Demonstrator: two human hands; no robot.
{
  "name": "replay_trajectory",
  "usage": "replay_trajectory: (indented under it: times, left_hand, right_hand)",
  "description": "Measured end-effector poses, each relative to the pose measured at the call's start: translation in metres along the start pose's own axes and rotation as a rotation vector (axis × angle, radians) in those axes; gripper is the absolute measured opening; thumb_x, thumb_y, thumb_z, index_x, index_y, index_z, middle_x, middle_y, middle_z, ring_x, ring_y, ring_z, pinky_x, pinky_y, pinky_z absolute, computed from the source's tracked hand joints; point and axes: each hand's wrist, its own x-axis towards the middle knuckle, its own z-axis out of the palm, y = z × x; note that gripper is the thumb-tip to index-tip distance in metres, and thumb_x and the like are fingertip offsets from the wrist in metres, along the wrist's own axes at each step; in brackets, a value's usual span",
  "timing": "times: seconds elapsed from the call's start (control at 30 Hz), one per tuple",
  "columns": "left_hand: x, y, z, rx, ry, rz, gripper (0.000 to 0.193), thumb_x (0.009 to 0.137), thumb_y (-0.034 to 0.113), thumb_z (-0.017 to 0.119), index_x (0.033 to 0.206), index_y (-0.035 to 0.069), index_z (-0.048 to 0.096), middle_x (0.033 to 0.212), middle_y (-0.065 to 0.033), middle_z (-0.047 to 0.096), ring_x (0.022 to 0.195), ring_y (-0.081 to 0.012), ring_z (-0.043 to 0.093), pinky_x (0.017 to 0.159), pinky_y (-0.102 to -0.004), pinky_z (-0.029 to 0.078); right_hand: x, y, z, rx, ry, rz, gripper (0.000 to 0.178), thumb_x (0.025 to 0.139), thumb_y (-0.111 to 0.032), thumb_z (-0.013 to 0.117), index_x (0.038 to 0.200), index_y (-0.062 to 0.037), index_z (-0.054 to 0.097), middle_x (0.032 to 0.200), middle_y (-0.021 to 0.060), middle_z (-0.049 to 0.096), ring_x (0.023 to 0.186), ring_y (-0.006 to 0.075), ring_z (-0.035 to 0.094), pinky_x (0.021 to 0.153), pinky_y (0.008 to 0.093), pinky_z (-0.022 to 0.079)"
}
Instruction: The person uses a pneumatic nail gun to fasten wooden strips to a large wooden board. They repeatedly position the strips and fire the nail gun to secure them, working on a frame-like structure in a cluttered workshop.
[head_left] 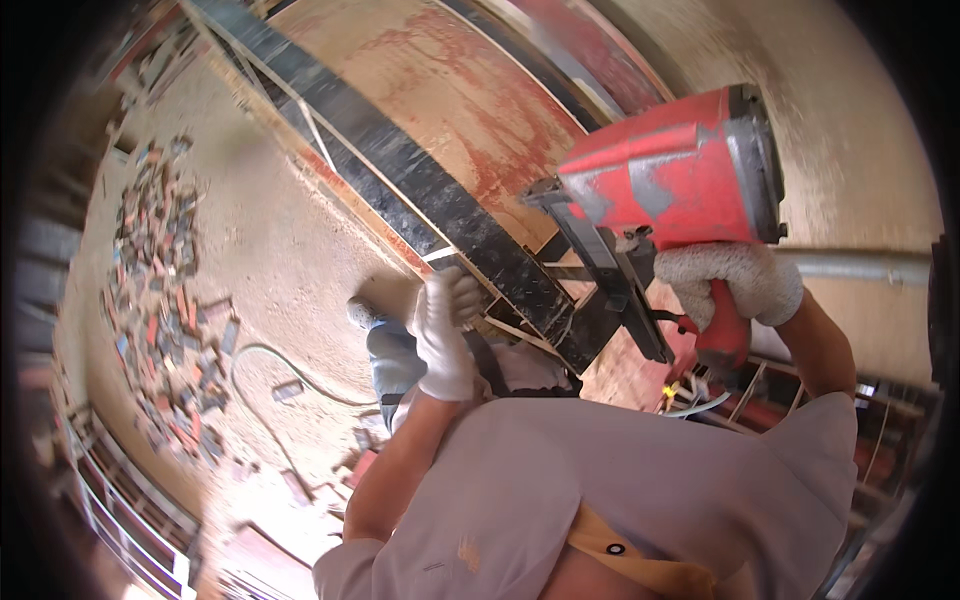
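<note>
My right hand (pixel 735 280), in a pale knit glove, is wrapped round the handle of a red, scuffed nail gun (pixel 655 170). Its nose and dark magazine (pixel 610 280) are over the near end of a wooden frame with black-faced boards (pixel 400 150). My left hand (pixel 445 315), gloved too, has its fingers curled at the edge strip (pixel 340 190) of that frame. What lies inside those fingers is hidden. A thin light strip (pixel 318 135) slants across the gap between edge strip and black board.
A heap of small wood offcuts (pixel 165 300) covers the floor at left. A pale hose (pixel 250 400) curls over the dusty ground beside my leg (pixel 390 365). Reddish-stained panel (pixel 450 100) fills the frame's middle. Far right, a metal pipe (pixel 860 265) runs along a board.
</note>
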Motion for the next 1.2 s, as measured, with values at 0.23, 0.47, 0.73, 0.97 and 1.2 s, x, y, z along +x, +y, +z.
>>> replay_trajectory:
  times: [0.23,0.47,0.73,0.97,1.2]
  left_hand:
    - [0.031,-0.001,0.040,-0.943,-0.386,-0.225,0.084,0.090,0.068,0.054,0.133,-0.004,0.053,0.127,-0.0195,0.062,0.112,-0.0313,0.063,0.097,-0.0441,0.052]
    - [0.043,-0.024,0.040,-1.012,-0.329,-0.084,0.056,0.093,0.046,0.063,0.127,0.002,0.058,0.120,-0.0152,0.066,0.107,-0.0300,0.065,0.092,-0.0457,0.056]
    - [0.043,-0.024,0.040,-1.052,-0.310,-0.083,0.050,0.095,0.039,0.062,0.130,0.005,0.057,0.122,-0.0148,0.066,0.109,-0.0309,0.065,0.094,-0.0489,0.054]
    - [0.043,-0.018,0.042,-1.062,-0.330,-0.111,0.051,0.094,0.039,0.066,0.131,0.005,0.055,0.123,-0.0144,0.065,0.110,-0.0304,0.065,0.094,-0.0467,0.056]
    - [0.047,-0.020,0.040,-1.049,-0.323,-0.115,0.059,0.089,0.041,0.070,0.132,0.004,0.056,0.126,-0.0157,0.064,0.113,-0.0326,0.063,0.098,-0.0499,0.052]
  right_hand:
    - [0.026,0.011,-0.008,-0.306,-0.201,-0.115,0.024,0.097,-0.007,0.053,0.076,-0.0011,0.064,0.060,0.0054,0.061,0.056,0.0151,0.059,0.060,0.0292,0.050]
    - [0.042,0.010,-0.002,-0.536,-0.209,-0.186,0.017,0.085,-0.001,0.057,0.068,-0.0040,0.060,0.063,0.0006,0.057,0.059,0.0138,0.058,0.061,0.0275,0.048]
    - [0.051,0.001,0.011,-0.404,-0.217,-0.015,0.021,0.087,-0.008,0.060,0.066,-0.0072,0.059,0.063,0.0005,0.058,0.055,0.0106,0.054,0.056,0.0267,0.042]
    - [0.058,-0.007,0.022,-0.355,-0.198,0.069,0.023,0.091,-0.009,0.060,0.068,-0.0050,0.060,0.058,0.0019,0.057,0.052,0.0105,0.054,0.054,0.0249,0.041]
    - [0.065,-0.001,0.021,-0.408,-0.176,0.030,0.020,0.093,-0.026,0.068,0.090,-0.0069,0.068,0.053,-0.0008,0.054,0.049,0.0067,0.049,0.051,0.0237,0.039]
